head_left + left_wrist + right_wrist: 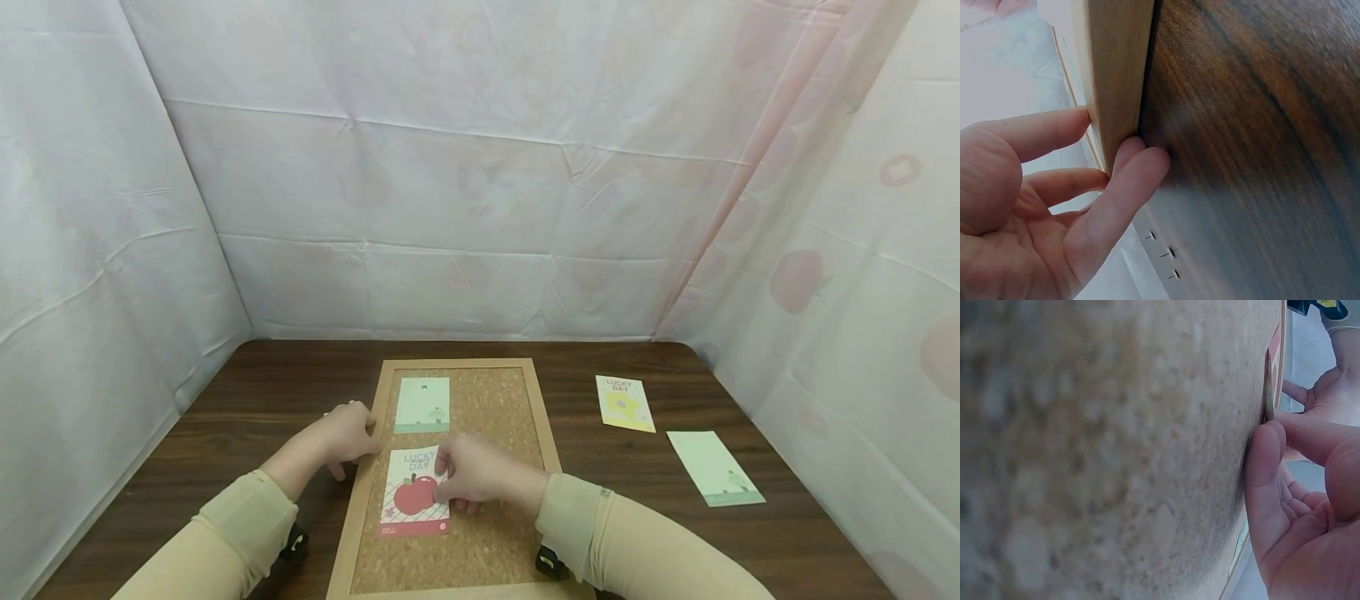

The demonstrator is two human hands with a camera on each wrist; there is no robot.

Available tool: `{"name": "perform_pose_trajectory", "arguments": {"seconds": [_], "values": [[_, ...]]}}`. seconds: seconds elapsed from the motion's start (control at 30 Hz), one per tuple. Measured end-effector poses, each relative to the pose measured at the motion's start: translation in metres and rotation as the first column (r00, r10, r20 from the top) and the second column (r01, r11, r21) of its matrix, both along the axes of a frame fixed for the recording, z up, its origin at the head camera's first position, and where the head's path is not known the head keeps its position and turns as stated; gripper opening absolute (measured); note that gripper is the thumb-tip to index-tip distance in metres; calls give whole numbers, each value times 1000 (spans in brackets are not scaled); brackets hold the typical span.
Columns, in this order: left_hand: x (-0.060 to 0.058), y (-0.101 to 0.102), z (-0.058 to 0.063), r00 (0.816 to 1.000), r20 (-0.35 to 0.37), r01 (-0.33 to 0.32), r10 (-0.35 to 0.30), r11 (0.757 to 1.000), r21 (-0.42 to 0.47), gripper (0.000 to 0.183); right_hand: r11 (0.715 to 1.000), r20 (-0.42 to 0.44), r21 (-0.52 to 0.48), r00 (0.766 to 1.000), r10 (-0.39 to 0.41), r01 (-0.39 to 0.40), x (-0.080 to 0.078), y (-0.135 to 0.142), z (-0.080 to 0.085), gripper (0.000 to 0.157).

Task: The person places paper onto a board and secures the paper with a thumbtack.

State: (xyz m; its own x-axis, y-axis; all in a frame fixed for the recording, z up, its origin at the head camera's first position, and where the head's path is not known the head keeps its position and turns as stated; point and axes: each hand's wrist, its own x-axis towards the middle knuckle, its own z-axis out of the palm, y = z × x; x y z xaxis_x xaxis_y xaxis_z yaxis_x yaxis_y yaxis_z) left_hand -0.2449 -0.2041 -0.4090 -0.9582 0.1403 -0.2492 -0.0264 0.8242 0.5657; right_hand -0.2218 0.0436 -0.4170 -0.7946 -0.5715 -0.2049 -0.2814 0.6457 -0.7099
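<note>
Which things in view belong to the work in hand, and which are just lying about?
Work in hand:
apple card, pinched by the right hand
cork board, touched by the left hand
green card on the board
three pins on the table, probably

Lying about, it seems, untouched:
yellow flower card
second green card, on the table

Soft, diffuse light falls over the corkboard point(487, 408), with weak shadows on it and fine detail slightly smeared in the head view. The curtain point(450, 183) behind the corkboard looks pale and washed out. In the left wrist view, hazy bluish sheen covers the counter point(1241, 237) beside the corkboard. The right wrist view blurs the corkboard's nearest surface heavily.
</note>
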Motion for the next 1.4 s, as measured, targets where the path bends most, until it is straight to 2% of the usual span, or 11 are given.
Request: {"name": "perform_pose_trajectory", "arguments": {"seconds": [0.53,0.93,1.2,1.4], "values": [[0,-1,-2,1000,-9,-6,6,1000,-8,16,990,-101,143,995,15,-1,1,-4,5,25],[1,0,-1,1000,-11,2,-2,1000,-14,11,990,-127,136,991,49,-31,-4,-2,5,28],[1,0,-1,1000,-16,-1,1,1000,-14,12,982,-255,157,957,141,-103,-11,6,14,36],[1,0,-1,1000,-10,-3,3,1000,-9,12,958,-350,235,905,242,-165,-12,11,15,42]]}}
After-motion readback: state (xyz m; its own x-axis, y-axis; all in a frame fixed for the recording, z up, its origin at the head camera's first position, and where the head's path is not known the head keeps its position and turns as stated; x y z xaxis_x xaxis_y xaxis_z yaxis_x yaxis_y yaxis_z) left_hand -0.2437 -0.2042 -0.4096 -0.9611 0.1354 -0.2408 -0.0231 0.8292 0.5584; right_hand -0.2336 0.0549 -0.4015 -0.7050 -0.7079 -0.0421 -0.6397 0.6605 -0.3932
